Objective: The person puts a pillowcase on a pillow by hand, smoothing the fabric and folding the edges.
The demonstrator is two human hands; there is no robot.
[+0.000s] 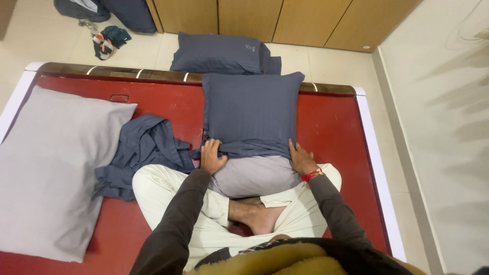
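The left hand (211, 157) and the right hand (300, 159) grip the open edge of a dark blue pillowcase (249, 114), one at each side. A grey pillow (254, 175) is partly inside it, resting on the person's crossed legs on the red bed (336, 132).

I'm seeing matt dark blue cloth on the pillowcase (249, 112), smooth grey fabric on the pillow (254, 175), glossy red bed surface (331, 132)

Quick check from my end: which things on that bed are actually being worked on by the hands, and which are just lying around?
In hand: left hand, right hand, dark blue pillowcase, grey pillow partly inside it.

Lying about: bare grey pillow, crumpled blue cloth, covered pillow on floor, bags.
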